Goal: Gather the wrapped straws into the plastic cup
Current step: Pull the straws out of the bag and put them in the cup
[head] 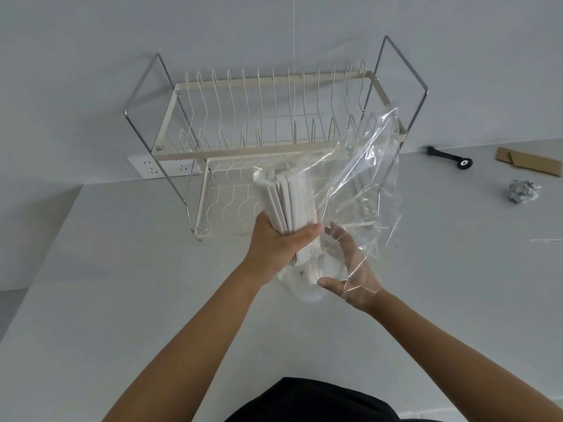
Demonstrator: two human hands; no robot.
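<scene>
Paper-wrapped straws (288, 208) in left hand's (275, 245) grip

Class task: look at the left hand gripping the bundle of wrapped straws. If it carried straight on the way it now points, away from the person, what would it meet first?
Most likely the dish rack behind it: the left hand and wrapped straws aim at its lower tier. Depth is unclear from this one view.

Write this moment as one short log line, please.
left hand: grips straws | right hand: holds cup, plastic bag | straws: lower ends entering cup
</scene>
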